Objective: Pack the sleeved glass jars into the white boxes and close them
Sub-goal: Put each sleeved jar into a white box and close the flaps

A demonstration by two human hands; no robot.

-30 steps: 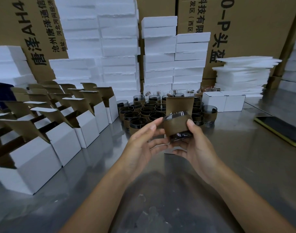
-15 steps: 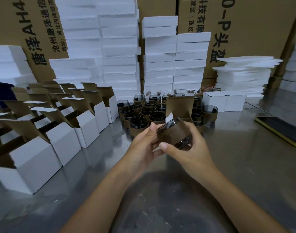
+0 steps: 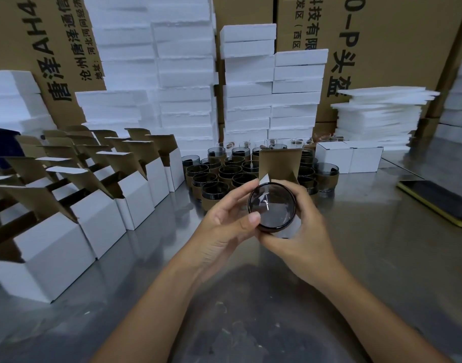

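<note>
Both my hands hold one dark glass jar above the metal table, its round glass base turned toward me. My left hand pinches its left side with thumb and fingers. My right hand curls round its right side and underneath. Right behind the jar stands an open white box with its brown flap raised; most of the box is hidden by my hands. A cluster of sleeved jars stands behind on the table. Rows of open white boxes line the left side.
Two closed white boxes sit at the back right. A phone lies at the right edge. Stacks of white foam blocks and foam sheets stand against large cardboard cartons at the back.
The jar has been turned over in my hands: a second ago its sleeve side showed, now its base faces me. It sits slightly lower and nearer to me.
</note>
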